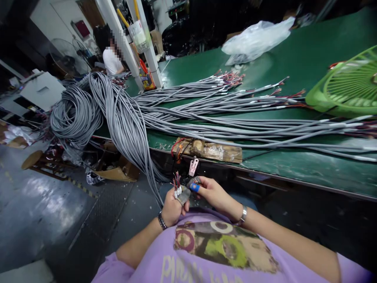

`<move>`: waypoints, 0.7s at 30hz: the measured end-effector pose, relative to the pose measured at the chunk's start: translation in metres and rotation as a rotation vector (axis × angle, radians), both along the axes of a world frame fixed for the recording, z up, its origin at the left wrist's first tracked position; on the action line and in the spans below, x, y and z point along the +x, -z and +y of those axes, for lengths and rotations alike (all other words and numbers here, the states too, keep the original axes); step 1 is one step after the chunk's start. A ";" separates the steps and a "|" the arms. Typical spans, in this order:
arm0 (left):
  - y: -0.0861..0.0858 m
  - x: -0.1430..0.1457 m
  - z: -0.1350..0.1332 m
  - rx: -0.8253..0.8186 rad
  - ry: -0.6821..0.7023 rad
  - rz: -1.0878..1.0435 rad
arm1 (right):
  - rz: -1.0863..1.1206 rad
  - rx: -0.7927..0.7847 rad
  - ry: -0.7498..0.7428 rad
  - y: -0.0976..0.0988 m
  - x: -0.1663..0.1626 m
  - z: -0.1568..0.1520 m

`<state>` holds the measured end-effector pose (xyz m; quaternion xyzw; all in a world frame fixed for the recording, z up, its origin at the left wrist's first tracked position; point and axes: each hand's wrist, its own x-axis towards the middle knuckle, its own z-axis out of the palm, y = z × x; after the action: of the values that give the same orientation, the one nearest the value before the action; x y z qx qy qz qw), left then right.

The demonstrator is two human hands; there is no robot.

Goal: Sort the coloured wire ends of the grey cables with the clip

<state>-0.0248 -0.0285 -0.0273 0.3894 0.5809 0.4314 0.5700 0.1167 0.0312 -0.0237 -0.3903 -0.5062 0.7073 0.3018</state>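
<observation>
My left hand (171, 209) is closed around the ends of several grey cables. Their white-wrapped tips and bare coloured wires (176, 181) stick up above the fist, and something greyish covers the thumb. Just to the right, my right hand (216, 193) has its fingers pinched together close to the wires. Blue tape (194, 187) wraps one of its digits. Dark, greyish material shows at those fingertips, but what they grip is too small to tell. A bundle of grey cables (126, 122) hangs off the bench edge to the left of my hands.
Long grey cables with stripped ends lie across the green bench (194, 65). A taped wooden board (219, 151) sits at its front edge, a pink clip (193, 166) hanging below. Further off are a green fan (350, 84), a plastic bag (259, 39) and a seated person (112, 61).
</observation>
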 end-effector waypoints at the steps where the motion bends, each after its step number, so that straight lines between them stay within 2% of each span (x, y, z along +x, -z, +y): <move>1: 0.001 0.000 0.001 -0.011 -0.012 -0.011 | 0.020 -0.017 0.010 0.000 0.000 -0.001; 7: 0.001 0.002 0.005 -0.039 0.041 -0.095 | 0.056 0.001 -0.020 -0.004 0.000 0.000; 13: -0.008 0.004 0.005 -0.026 0.037 -0.052 | 0.024 -0.028 -0.003 -0.005 0.003 0.002; 18: -0.011 0.006 0.005 -0.007 0.033 -0.044 | 0.087 -0.047 -0.126 -0.008 0.008 0.001; 21: -0.012 0.006 0.005 0.000 0.065 -0.046 | 0.066 -0.046 -0.095 -0.009 0.008 0.001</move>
<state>-0.0187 -0.0240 -0.0156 0.3978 0.5547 0.4215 0.5970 0.1244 0.0317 -0.0151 -0.3492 -0.4976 0.7449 0.2751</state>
